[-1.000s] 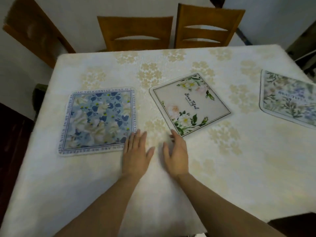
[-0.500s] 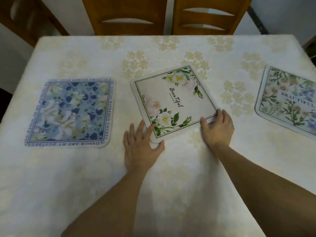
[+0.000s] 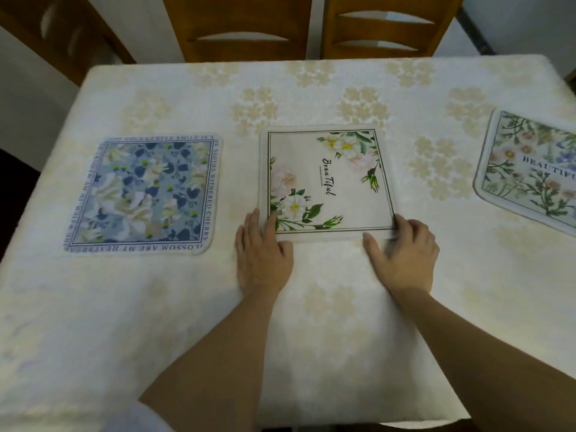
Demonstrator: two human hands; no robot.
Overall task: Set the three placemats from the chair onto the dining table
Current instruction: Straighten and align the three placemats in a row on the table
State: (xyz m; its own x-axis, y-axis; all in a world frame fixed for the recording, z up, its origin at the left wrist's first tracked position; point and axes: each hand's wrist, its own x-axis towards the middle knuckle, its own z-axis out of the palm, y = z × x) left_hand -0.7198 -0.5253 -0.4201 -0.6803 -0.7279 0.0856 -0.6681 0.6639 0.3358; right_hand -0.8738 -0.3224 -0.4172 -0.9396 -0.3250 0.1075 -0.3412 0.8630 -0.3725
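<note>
Three placemats lie flat on the dining table (image 3: 311,322). A blue floral placemat (image 3: 143,194) is on the left. A cream placemat with white flowers (image 3: 327,182) sits in the middle, square to the table edge. At the right edge lies a green floral placemat (image 3: 530,169), partly cut off and turned at an angle. My left hand (image 3: 261,254) rests on the cream placemat's near left corner, fingers on its edge. My right hand (image 3: 405,254) presses on its near right corner.
A pale tablecloth with beige flower patterns covers the table. Two wooden chairs (image 3: 237,26) (image 3: 383,26) stand at the far side. A third wooden chair back (image 3: 62,35) is at the far left corner. A dark floor shows past the left edge.
The cream placemat has been turned from a tilted angle to square with the table. My right hand went from its left corner to its right corner; my left hand moved up to its left corner.
</note>
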